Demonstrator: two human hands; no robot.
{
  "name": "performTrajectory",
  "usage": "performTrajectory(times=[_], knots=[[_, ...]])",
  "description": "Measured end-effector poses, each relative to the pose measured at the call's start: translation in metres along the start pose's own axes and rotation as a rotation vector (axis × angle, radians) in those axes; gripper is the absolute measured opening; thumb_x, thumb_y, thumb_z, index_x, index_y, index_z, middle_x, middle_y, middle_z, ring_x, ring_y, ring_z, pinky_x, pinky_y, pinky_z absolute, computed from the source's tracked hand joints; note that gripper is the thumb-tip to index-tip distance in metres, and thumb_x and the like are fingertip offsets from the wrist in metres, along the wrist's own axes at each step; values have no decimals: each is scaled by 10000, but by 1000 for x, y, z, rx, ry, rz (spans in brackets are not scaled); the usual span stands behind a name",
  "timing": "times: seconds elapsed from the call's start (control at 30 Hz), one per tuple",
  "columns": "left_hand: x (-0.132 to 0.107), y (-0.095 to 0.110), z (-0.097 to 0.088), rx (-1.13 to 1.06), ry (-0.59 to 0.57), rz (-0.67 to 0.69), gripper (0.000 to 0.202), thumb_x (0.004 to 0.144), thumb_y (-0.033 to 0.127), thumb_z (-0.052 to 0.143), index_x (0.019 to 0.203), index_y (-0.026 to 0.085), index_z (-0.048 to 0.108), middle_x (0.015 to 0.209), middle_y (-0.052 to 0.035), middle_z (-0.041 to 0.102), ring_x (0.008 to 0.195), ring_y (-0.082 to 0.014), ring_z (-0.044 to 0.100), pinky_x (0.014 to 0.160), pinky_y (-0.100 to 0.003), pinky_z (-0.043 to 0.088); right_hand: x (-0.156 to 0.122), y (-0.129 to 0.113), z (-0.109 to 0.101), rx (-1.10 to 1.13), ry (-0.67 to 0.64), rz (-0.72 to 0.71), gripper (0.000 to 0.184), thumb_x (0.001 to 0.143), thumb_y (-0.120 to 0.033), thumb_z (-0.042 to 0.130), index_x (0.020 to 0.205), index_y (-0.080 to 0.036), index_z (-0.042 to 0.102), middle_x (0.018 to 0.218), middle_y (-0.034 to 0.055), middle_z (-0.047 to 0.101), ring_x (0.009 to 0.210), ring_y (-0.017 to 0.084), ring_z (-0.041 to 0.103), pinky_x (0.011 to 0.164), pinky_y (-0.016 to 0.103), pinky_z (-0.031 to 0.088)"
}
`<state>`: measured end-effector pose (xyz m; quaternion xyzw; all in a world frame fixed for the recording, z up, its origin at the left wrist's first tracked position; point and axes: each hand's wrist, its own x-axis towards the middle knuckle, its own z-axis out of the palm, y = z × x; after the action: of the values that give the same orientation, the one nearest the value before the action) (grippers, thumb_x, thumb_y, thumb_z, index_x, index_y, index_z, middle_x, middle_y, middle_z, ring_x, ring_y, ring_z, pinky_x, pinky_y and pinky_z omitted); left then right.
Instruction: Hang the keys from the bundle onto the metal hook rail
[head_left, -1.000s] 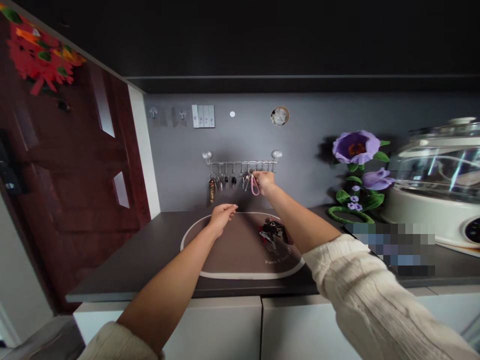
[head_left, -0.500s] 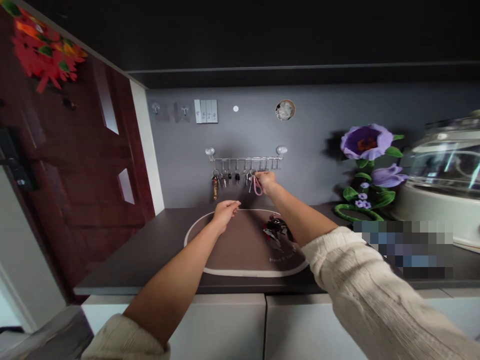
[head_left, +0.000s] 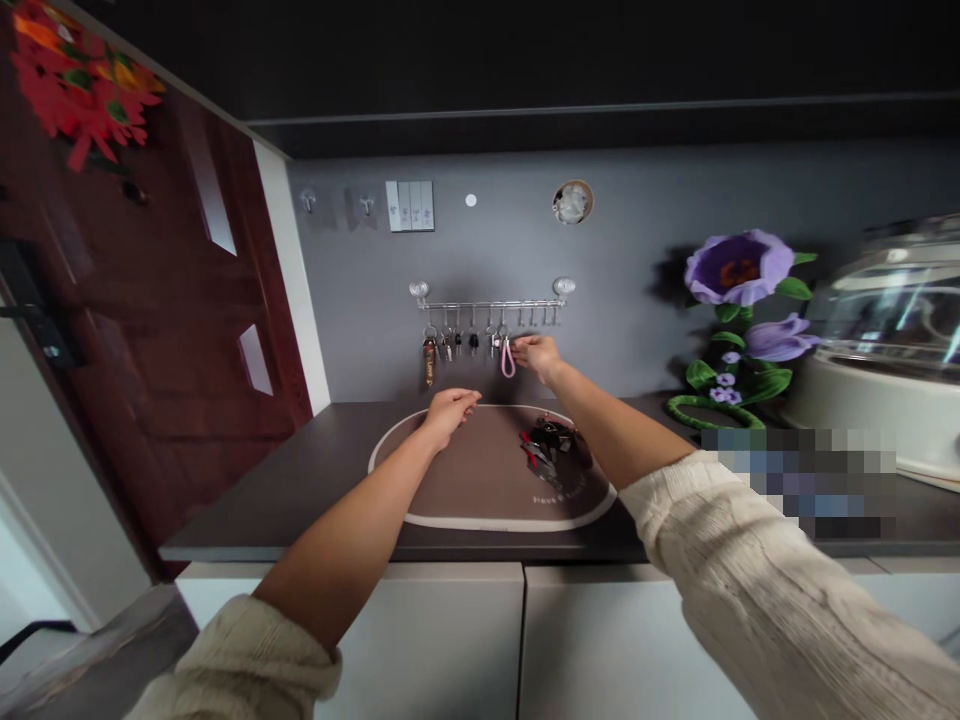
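My right hand (head_left: 537,355) is raised to the chrome hook rail (head_left: 491,303) on the grey wall. Its fingertips are just right of a pink loop keyring (head_left: 508,358) that hangs straight down from a hook, and its fingers are slightly apart with nothing in them. More keys (head_left: 450,345) hang on the hooks to the left. My left hand (head_left: 450,408) hovers over the back of the brown oval mat (head_left: 465,490), fingers loosely drawn together, with nothing visible in them. A dark bunch of keys with red parts (head_left: 551,445) lies on the mat under my right forearm.
A purple fabric flower (head_left: 739,300) stands on the dark counter (head_left: 300,490) at the right, beside a white appliance with a clear lid (head_left: 885,370). A red-brown door (head_left: 142,330) is at the left. White cabinet fronts (head_left: 465,630) are below the counter edge.
My right hand has let go of the pink loop keyring, which now hangs free on its hook, and has drawn slightly right. My left hand has stayed over the mat.
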<state>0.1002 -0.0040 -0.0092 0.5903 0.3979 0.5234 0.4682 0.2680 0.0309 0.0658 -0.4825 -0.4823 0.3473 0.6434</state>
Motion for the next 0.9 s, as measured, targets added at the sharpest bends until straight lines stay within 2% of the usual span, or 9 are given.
performTrajectory(times=[0.2, 0.37, 0.57, 0.73, 0.9], knots=[[-6, -1, 1, 77, -109, 27, 255, 587, 342, 625, 758, 154, 638, 651, -20, 567, 533, -68, 454, 486, -193, 323, -14, 0, -11, -25, -40, 13, 143, 705, -55, 455, 602, -129, 521, 586, 8, 578, 513, 54, 525, 582, 197, 438], [-12, 0, 1, 114, -210, 77, 282, 573, 357, 641, 754, 141, 642, 595, -5, 555, 502, -60, 419, 506, -204, 319, -29, 1, -20, -25, -81, 3, 98, 704, -76, 488, 641, -123, 548, 610, 17, 594, 543, 57, 534, 598, 193, 433], [-23, 7, 5, 165, -285, 79, 326, 573, 335, 649, 818, 121, 631, 646, -14, 580, 536, -63, 434, 547, -213, 332, -48, 11, -30, -20, -65, 23, 57, 697, -101, 514, 699, -130, 563, 660, 27, 613, 581, 68, 549, 598, 196, 433], [-29, 16, 13, 238, -386, 69, 304, 560, 283, 664, 814, 120, 633, 638, -18, 584, 538, -71, 448, 543, -216, 331, -65, 12, -38, 13, -66, 13, 67, 716, -124, 493, 705, -130, 559, 693, 42, 615, 581, 67, 547, 601, 202, 433], [-32, 16, 25, 228, -393, 116, 292, 587, 280, 641, 835, 126, 631, 628, -11, 583, 511, -64, 430, 534, -217, 328, -82, 19, -47, -26, -78, -69, 75, 703, -153, 510, 747, -124, 564, 764, 58, 621, 657, 81, 562, 643, 218, 432]])
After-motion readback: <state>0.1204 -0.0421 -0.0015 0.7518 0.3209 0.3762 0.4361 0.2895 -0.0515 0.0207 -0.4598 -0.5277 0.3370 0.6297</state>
